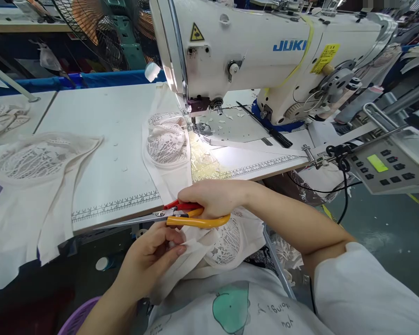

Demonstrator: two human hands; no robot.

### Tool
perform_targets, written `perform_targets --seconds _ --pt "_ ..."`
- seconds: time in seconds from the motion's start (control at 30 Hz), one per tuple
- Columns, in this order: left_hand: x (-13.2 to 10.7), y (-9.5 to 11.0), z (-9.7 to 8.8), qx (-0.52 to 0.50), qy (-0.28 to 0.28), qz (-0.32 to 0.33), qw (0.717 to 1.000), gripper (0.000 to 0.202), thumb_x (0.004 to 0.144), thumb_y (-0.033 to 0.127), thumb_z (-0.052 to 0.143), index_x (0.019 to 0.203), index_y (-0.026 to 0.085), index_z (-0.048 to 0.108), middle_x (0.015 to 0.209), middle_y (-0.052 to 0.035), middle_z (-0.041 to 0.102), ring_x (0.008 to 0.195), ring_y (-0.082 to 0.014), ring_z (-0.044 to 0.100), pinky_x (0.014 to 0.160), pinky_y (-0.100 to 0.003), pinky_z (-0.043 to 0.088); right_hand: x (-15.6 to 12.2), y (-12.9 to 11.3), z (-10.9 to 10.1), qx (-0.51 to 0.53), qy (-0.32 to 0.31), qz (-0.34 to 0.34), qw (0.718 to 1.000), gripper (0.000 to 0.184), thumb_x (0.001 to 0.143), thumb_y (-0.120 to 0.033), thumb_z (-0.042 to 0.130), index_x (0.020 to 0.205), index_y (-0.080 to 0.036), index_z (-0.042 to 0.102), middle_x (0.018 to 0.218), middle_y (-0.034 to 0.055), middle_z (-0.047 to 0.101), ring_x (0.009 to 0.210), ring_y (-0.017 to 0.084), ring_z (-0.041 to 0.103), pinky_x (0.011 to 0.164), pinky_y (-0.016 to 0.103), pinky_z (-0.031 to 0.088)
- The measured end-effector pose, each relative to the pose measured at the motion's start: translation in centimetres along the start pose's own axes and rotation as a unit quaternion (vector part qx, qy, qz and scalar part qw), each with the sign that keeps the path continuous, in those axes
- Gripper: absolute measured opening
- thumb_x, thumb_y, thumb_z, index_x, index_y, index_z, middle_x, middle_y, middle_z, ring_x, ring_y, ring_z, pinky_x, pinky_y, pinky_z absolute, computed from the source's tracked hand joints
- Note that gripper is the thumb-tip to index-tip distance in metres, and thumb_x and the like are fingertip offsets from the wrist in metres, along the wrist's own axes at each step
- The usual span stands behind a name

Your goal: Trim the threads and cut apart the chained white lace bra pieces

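My right hand [214,197] is closed around the handles of scissors [199,222], whose grips are orange and red. Their metal blades point left along the table's front edge. Just below, my left hand [153,253] pinches the pale fabric of a white lace bra [226,242] that hangs over my lap. Part of the fabric is hidden behind my fingers and the scissors. Ahead of my hands, a lace cup [165,142] lies flat on the table beside the needle of a sewing machine [209,51], its fabric running down toward me.
Another lace bra [31,160] drapes over the front edge of the white table [108,153] at left. A black-handled tool [281,137] lies by the machine's base. A control panel [391,163] juts out at right, and a fan [101,32] stands behind.
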State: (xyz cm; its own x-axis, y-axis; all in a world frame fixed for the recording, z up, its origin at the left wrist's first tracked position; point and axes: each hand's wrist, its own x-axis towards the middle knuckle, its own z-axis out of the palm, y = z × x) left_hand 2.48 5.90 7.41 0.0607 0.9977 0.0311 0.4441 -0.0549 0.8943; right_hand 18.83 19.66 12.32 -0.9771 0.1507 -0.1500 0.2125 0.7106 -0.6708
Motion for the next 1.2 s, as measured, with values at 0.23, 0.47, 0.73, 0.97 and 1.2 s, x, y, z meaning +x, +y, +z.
perform_targets --seconds 0.23,0.47,0.73,0.97,1.2 --pt "0.5 0.1 0.8 -0.231 0.019 -0.127 0.964 0.008 0.075 0.031 0.068 0.08 0.025 0.068 0.075 0.0007 0.065 0.077 -0.0158 0.06 0.075 -0.023 0.05 0.1 -0.4 -0.3 0.002 0.008 -0.007 1.0 0.027 0.077 -0.019 0.055 0.067 -0.02 0.031 0.066 -0.0036 0.043 0.057 0.01 0.036 0.052 0.023 0.026" --pt "0.7 -0.1 1.0 -0.287 0.059 -0.166 0.941 0.013 0.066 0.032 0.076 0.071 0.023 0.068 0.072 0.0032 0.066 0.073 -0.0119 0.057 0.068 -0.016 0.046 0.0 -0.2 -0.2 0.0 0.02 -0.006 1.0 0.025 0.081 -0.023 0.052 0.067 -0.02 0.031 0.066 -0.0025 0.045 0.057 0.011 0.038 0.051 0.023 0.029" --pt "0.8 -0.4 1.1 -0.3 0.075 -0.191 0.932 0.021 0.061 0.033 0.08 0.069 0.019 0.066 0.069 0.0017 0.065 0.07 -0.0121 0.056 0.065 -0.017 0.047 0.1 0.0 -0.3 0.011 0.029 -0.007 0.999 0.026 0.08 -0.022 0.055 0.067 -0.02 0.033 0.066 -0.0025 0.047 0.056 0.01 0.038 0.051 0.022 0.029" --pt "0.9 -0.2 1.2 -0.272 0.052 -0.226 0.934 0.03 0.061 0.041 0.078 0.078 0.018 0.071 0.077 -0.0043 0.069 0.078 -0.0201 0.06 0.075 -0.027 0.05 0.2 0.0 -0.1 0.014 0.033 -0.009 0.999 0.024 0.076 -0.015 0.056 0.068 -0.02 0.033 0.068 -0.0017 0.048 0.057 0.011 0.039 0.05 0.022 0.029" --pt "1.0 0.5 1.5 -0.208 0.023 -0.177 0.962 0.024 0.068 0.041 0.072 0.081 0.02 0.07 0.074 -0.0027 0.067 0.079 -0.0212 0.06 0.073 -0.027 0.048 -0.2 0.2 1.2 0.046 0.069 0.025 0.996 0.025 0.074 -0.019 0.058 0.069 -0.021 0.033 0.067 -0.0024 0.048 0.056 0.011 0.041 0.05 0.022 0.029"
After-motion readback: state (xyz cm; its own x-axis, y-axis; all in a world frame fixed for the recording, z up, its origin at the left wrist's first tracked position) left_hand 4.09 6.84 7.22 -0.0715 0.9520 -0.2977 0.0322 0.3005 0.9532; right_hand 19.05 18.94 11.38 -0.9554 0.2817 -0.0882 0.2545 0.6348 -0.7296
